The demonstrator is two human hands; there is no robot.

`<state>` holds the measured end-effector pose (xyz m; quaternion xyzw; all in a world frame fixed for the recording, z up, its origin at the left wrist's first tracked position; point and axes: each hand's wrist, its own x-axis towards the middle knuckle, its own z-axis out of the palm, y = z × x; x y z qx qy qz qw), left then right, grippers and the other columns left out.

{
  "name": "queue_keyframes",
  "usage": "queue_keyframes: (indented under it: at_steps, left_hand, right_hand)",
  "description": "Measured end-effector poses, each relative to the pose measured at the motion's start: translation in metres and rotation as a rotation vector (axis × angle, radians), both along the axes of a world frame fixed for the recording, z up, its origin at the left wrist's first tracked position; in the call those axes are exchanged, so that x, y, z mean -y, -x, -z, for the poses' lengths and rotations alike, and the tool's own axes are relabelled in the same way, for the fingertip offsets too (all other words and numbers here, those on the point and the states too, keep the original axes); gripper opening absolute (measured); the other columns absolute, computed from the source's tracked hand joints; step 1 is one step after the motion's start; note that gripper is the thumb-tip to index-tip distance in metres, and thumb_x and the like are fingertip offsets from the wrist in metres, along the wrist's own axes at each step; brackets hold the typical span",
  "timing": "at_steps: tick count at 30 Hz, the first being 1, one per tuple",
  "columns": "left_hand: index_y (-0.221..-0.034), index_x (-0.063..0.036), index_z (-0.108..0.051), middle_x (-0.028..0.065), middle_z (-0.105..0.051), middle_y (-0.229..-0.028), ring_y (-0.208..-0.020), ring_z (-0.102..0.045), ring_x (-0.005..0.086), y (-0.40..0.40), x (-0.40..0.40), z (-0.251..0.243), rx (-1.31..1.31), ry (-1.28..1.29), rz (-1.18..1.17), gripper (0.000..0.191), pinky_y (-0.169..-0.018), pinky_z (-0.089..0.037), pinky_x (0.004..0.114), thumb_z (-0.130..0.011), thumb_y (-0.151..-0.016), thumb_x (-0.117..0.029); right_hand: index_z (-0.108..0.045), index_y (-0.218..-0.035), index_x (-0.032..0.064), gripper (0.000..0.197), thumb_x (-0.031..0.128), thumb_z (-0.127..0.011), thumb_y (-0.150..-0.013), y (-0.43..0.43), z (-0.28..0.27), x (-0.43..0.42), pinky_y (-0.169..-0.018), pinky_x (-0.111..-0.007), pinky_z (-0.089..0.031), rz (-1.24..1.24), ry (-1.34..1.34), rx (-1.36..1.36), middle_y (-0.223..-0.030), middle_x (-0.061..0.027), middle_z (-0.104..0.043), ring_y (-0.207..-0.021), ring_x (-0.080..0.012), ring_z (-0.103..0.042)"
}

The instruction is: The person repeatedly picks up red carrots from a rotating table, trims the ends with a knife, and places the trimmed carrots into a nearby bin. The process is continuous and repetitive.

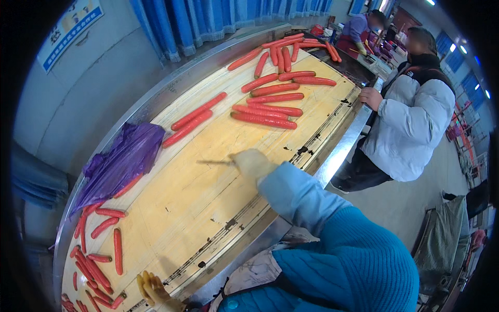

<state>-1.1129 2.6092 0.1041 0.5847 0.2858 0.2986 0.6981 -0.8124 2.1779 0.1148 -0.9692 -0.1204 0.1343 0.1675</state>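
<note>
My right hand, in a pale glove and blurred, is closed around the handle of a knife held above the middle of the wooden work surface. The blade points left. At the bottom, my left hand, in a yellowish glove, shows its fingers raised with nothing in them. A group of whole carrots lies beyond the knife. Two more carrots rest side by side to its left. Several carrots of mixed lengths are heaped left of my left hand.
A purple plastic bag lies along the left metal rim, partly over a carrot. A person in a light padded jacket stands at the right edge, one hand on the rim. Another person works farther back. Blue curtains hang behind.
</note>
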Motion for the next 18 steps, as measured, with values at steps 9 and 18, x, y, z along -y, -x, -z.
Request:
queue_keyframes:
  at_steps: [9, 18]
  left_hand:
    - [-0.145, -0.0108, -0.056, 0.0141, -0.067, -0.132, -0.114, -0.065, 0.0256, -0.015, -0.045, 0.033, -0.260, 0.218, 0.297, 0.045, -0.096, -0.054, 0.037, -0.067, -0.105, -0.028]
    - [-0.156, -0.0102, -0.044, 0.0189, -0.046, -0.157, -0.145, -0.045, 0.0354, 0.002, -0.095, 0.036, -0.316, 0.500, 0.406, 0.051, -0.122, -0.038, 0.045, -0.053, -0.108, -0.027]
  right_hand:
    - [-0.063, -0.141, 0.0087, 0.039, 0.022, -0.056, -0.105, 0.049, -0.016, -0.044, -0.096, -0.048, -0.054, -0.219, -0.182, -0.173, -0.122, -0.0208, -0.072, -0.113, -0.0403, -0.068]
    - [-0.063, -0.142, 0.0095, 0.039, 0.024, -0.055, -0.106, 0.049, -0.024, -0.071, -0.098, -0.047, -0.053, -0.246, -0.210, -0.223, -0.125, -0.0192, -0.071, -0.114, -0.0388, -0.068]
